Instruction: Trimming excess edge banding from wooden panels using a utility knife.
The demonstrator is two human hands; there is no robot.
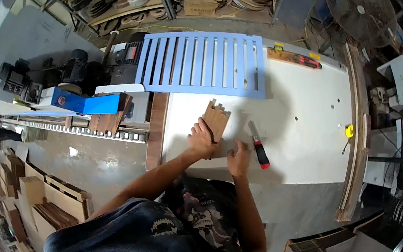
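My left hand (201, 140) grips a small bundle of brown wooden strips (218, 120) with uneven, stepped far ends, just above the white tabletop (308, 136). The fingers lie over its left side, and the near end is partly hidden. To the right of it, my right hand (239, 159) hovers at the table's near edge, thumb and forefinger apart, with nothing visible between them. Right beside this hand lies a hand tool (261, 154) with a black-and-red handle and a grey blade pointing away from me. I cannot tell its exact kind.
A light-blue slatted panel (205, 63) lies across the table's far side. Left stands a machine with motors (77, 64) and a blue guard (101, 104). A spirit level (319, 56), red-handled tools (307, 61) and a yellow tape measure (349, 130) lie at the far and right edges.
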